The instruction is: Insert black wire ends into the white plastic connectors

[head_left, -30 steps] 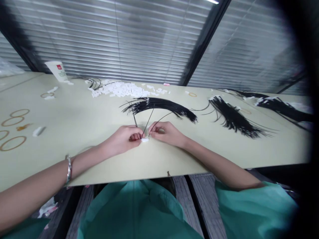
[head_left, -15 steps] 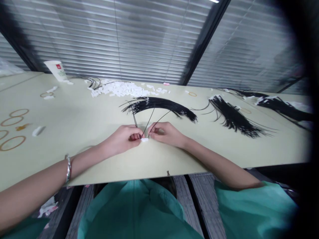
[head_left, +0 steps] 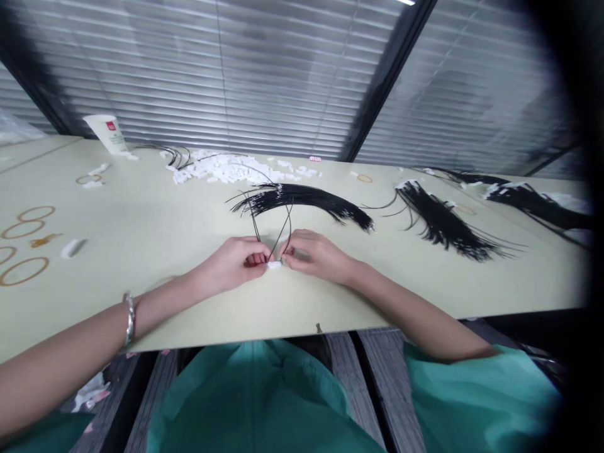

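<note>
A small white plastic connector (head_left: 274, 265) is pinched in the fingertips of my left hand (head_left: 246, 258), just above the table. Several thin black wires (head_left: 279, 234) rise from around it. My right hand (head_left: 309, 252) is closed at the connector's right end, with thumb and forefinger on one black wire that bows upward. Whether that wire's tip sits inside the connector is too small to tell. Beyond my hands lies a curved bundle of black wires (head_left: 314, 197) with small pale ends at its left.
Loose white connectors (head_left: 231, 168) are heaped at the back, near a white cup (head_left: 106, 133). Further wire bundles (head_left: 441, 220) with white connectors lie to the right. Rubber bands (head_left: 24, 271) and a single white piece (head_left: 72, 248) are on the left.
The wire in my right hand now stands more upright and curves the other way, where before it leaned to the right. My left hand and the connector have hardly moved.
</note>
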